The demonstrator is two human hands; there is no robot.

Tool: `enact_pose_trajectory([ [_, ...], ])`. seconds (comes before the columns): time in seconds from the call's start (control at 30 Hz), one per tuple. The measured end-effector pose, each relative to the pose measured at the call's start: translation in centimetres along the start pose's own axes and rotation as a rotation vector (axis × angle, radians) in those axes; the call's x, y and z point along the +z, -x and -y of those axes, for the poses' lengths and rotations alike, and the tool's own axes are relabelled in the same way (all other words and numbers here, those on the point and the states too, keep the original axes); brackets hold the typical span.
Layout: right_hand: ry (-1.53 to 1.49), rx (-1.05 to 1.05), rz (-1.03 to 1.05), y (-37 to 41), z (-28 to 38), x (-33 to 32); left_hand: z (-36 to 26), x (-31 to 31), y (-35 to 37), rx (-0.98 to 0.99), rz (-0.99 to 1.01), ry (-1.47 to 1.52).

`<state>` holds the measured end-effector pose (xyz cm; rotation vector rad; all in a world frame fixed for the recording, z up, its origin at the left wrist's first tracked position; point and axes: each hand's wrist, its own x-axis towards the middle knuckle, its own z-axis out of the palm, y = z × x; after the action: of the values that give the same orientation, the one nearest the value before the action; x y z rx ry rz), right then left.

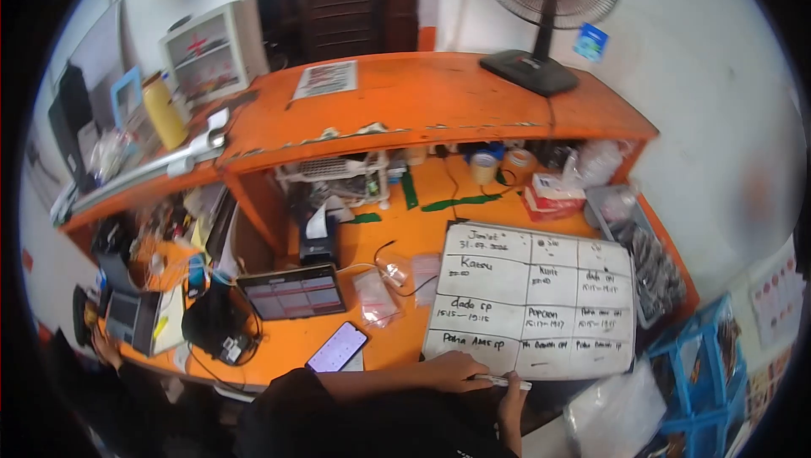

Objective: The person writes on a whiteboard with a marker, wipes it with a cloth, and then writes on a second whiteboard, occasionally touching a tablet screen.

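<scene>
A whiteboard point(528, 306) with a hand-drawn grid and black handwriting lies on the orange desk in front of me. At its lower edge, my left hand point(454, 371) is closed on one end of a white marker point(503, 382). My right hand point(511, 407) grips the same marker near its other end, with the thumb on top. Some of the right fingers are hidden below. Left of the board, a phone point(338, 346) with a lit screen lies on the desk.
A tablet point(291, 291) and a small black printer point(319, 242) stand to the left. Another person's hand point(106, 346) is beside a laptop point(131, 314). A grey bin point(646, 268) and blue rack point(697, 365) are at right. A fan point(541, 27) stands on the upper counter.
</scene>
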<state>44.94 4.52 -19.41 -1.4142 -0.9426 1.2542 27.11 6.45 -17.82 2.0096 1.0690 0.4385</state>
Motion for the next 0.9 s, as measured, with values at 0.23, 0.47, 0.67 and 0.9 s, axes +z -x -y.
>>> enact_pose_trajectory([
  [0.23,0.028,-0.007,0.259,-1.1,-0.6,5.3,1.0,-2.6,5.5,-0.119,-0.258,0.041],
  [0.47,0.075,-0.067,0.519,0.6,0.2,8.1,3.2,-3.9,7.9,-0.057,-0.270,0.102],
  [0.67,0.323,-0.188,0.683,3.3,0.8,8.3,7.4,-0.2,7.9,-0.024,-0.361,1.206],
  [0.9,0.478,-0.578,0.306,3.3,-1.7,7.5,4.0,-0.7,4.0,0.219,-0.267,1.789],
])
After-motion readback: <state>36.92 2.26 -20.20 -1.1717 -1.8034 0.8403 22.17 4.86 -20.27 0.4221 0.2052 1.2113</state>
